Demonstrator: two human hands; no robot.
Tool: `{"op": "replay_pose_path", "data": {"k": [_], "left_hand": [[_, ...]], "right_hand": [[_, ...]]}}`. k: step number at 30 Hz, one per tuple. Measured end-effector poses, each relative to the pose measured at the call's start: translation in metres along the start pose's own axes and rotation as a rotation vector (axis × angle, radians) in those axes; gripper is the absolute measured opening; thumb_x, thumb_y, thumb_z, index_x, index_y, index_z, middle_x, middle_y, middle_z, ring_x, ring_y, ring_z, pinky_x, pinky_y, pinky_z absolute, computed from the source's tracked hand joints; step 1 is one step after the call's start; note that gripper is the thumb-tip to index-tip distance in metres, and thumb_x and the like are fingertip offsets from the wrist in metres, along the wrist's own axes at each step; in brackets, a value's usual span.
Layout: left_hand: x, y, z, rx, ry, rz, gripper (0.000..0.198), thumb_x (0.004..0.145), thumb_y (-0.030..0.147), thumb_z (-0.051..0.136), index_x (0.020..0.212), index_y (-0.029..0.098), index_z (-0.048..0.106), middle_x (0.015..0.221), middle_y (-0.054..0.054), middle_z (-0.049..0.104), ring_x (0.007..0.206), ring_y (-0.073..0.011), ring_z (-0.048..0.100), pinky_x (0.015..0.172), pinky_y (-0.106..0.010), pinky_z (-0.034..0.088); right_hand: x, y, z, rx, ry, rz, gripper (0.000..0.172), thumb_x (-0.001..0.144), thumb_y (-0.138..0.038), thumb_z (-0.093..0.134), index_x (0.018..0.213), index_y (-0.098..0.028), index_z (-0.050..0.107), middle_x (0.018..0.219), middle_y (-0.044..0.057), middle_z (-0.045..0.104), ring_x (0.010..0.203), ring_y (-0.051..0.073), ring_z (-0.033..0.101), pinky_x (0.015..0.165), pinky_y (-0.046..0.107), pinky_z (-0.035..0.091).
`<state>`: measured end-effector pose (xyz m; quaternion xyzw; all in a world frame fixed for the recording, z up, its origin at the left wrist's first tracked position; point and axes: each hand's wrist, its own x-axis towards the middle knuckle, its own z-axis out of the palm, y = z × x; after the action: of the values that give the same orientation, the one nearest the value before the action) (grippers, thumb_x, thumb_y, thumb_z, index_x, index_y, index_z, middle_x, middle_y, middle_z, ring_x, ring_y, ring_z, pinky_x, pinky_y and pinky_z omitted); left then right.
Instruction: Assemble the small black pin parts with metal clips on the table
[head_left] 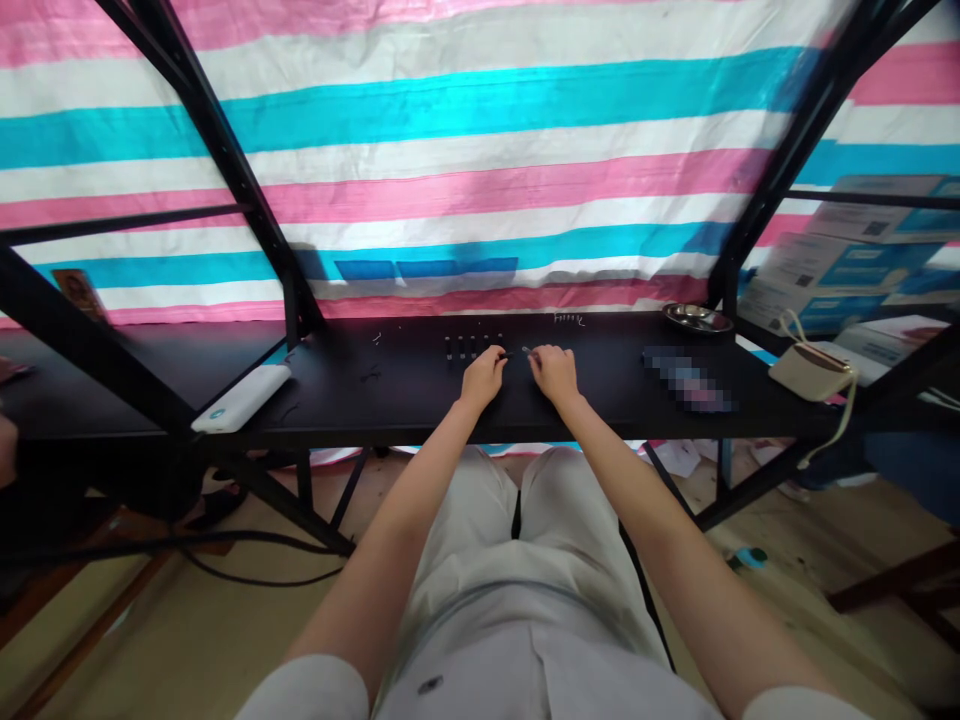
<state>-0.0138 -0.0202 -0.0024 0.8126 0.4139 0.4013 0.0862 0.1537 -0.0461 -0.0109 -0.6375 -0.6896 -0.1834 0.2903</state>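
My left hand (484, 376) is over the middle of the black table, its fingers pinched on a small dark piece too small to name. Just to the right, my right hand (555, 372) pinches a tiny, light-tipped piece between thumb and finger. A short gap separates the two sets of fingertips. Beside and behind my left hand stands a row of several small dark pieces (461, 348) with pale ends, partly covered by that hand. Farther back lies a line of small whitish curled pieces (568, 319).
A shiny metal dish (697, 318) sits at the back right, with a blurred-out item (688, 380) before it. A beige pouch (812, 372) is by the right edge. On the left lies a white oblong device (241, 398). Black frame posts (247, 190) flank the table (390, 410).
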Motion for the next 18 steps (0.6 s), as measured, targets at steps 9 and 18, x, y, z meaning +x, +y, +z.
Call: {"op": "replay_pose_path", "data": {"k": [9, 18], "left_hand": [[-0.001, 0.003, -0.002, 0.033, -0.151, 0.134, 0.024, 0.088, 0.017, 0.043, 0.106, 0.022, 0.058, 0.105, -0.004, 0.065, 0.095, -0.0162, 0.06, 0.081, -0.026, 0.046], [-0.001, 0.006, -0.002, 0.024, -0.141, 0.081, 0.029, 0.087, 0.02, 0.047, 0.116, 0.022, 0.051, 0.099, -0.003, 0.066, 0.09, -0.015, 0.062, 0.077, -0.025, 0.047]], "right_hand": [[0.002, -0.003, 0.002, 0.114, -0.152, -0.283, 0.025, 0.093, -0.024, 0.04, 0.103, -0.015, 0.061, 0.093, 0.008, 0.064, 0.086, 0.019, 0.053, 0.073, 0.028, 0.033], [0.017, 0.02, 0.013, 0.272, -0.06, 0.169, 0.023, 0.087, -0.033, 0.047, 0.089, -0.017, 0.065, 0.085, 0.007, 0.067, 0.078, 0.018, 0.059, 0.07, 0.028, 0.039]]}}
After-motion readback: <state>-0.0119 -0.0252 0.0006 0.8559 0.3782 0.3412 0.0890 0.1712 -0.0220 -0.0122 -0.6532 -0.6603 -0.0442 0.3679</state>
